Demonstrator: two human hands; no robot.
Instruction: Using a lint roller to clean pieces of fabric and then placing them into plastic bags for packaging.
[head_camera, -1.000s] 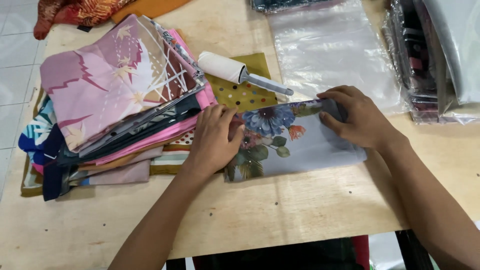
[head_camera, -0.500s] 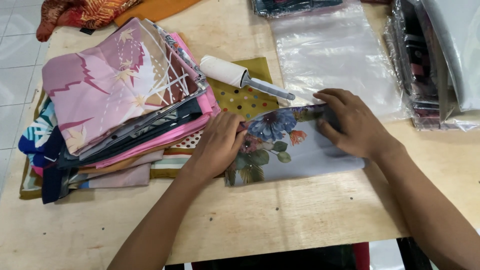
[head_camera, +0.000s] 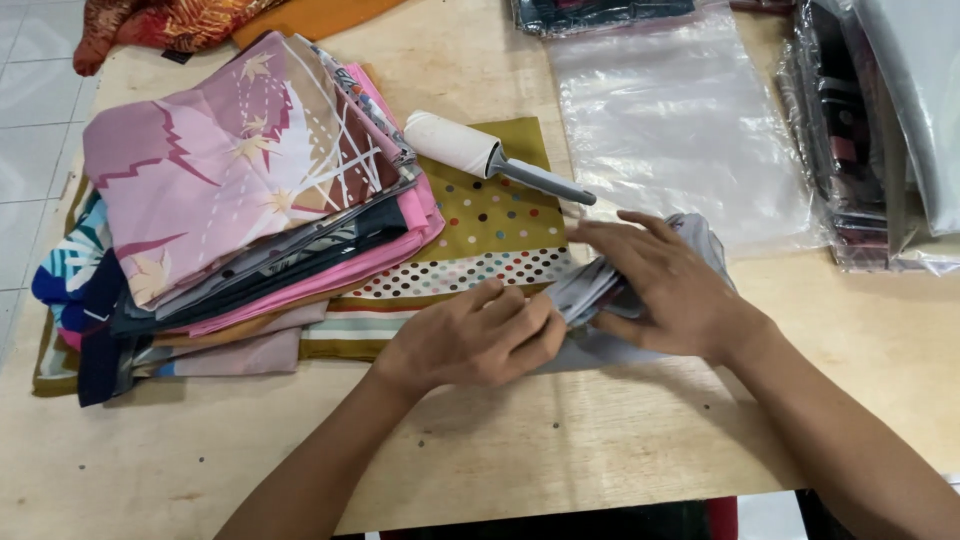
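Cloth (head_camera: 590, 285), grey and folded small, between both hands.

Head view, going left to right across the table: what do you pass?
Stack of folded scarves → lint roller → left hand → right hand on the grey folded cloth → clear plastic bag → bagged packs at the right edge.

A clear, flat plastic bag (head_camera: 680, 130) lies on the table (head_camera: 600, 450). Right of it stand bagged dark cloths (head_camera: 850, 150); another wrapped packet (head_camera: 600, 12) lies beyond it.
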